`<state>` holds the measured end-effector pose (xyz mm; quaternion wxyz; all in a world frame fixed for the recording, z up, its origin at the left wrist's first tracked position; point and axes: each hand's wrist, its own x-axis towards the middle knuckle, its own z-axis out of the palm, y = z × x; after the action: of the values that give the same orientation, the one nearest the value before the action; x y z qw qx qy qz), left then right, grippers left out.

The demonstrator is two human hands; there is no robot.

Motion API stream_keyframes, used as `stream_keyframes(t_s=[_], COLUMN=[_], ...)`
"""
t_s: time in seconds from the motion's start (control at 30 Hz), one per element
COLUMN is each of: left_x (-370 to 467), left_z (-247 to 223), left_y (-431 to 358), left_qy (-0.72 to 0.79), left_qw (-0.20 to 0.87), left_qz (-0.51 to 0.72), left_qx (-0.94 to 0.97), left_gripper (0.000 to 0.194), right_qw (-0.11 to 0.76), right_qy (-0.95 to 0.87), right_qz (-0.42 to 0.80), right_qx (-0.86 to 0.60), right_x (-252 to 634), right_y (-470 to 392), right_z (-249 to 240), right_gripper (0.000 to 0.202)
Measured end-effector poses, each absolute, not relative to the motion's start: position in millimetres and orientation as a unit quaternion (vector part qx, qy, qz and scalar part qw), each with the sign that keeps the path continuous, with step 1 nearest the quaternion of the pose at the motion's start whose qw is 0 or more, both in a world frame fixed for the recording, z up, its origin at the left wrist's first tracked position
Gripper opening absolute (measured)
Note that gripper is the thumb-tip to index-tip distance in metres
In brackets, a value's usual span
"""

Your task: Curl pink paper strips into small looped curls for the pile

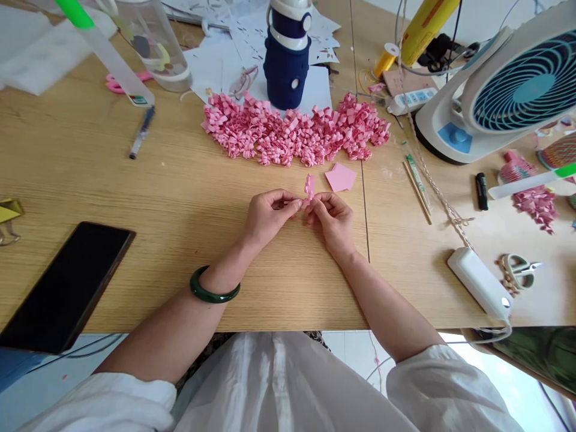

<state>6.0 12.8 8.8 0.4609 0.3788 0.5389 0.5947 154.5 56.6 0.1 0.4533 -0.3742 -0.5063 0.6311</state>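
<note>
Between my two hands is a small pink paper piece [309,185] with a folded, notched edge, standing up above the fingertips. My left hand [272,215] pinches its lower left side between thumb and finger. From the other side, my right hand [333,219] pinches its lower right side. The fingers partly hide the piece, so its full shape does not show. Just beyond my right hand lie flat pink paper pieces [341,177]. Farther back spreads a long heap of folded pink paper strips [292,137].
A dark blue bottle [287,66] stands behind the heap. On the left are a phone [67,282], a pen [142,132] and a clear jug [155,48]. To the right stand a fan [508,90], a white power bank [480,282], small scissors [519,271] and a black marker [481,191].
</note>
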Motion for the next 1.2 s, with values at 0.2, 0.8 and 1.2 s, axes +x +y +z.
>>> stream_keyframes(t_s=[0.2, 0.8, 1.2], left_x=[5.0, 6.6, 7.4], left_z=[3.8, 0.3, 5.1], left_y=[13.4, 13.4, 12.5], left_qy=[0.522, 0.536, 0.543], left_qw=[0.454, 0.445, 0.438], left_qz=[0.580, 0.576, 0.578], left_qx=[0.431, 0.427, 0.423], left_gripper=[0.019, 0.025, 0.018], right_qw=[0.459, 0.440, 0.435], right_qy=[-0.521, -0.524, -0.531], right_qz=[0.625, 0.623, 0.616], right_qx=[-0.358, -0.378, -0.386], right_x=[155.3, 154.3, 152.6], right_y=[57.1, 56.8, 56.6], right_z=[0.8, 0.0, -1.7], right_gripper=[0.048, 0.051, 0.053])
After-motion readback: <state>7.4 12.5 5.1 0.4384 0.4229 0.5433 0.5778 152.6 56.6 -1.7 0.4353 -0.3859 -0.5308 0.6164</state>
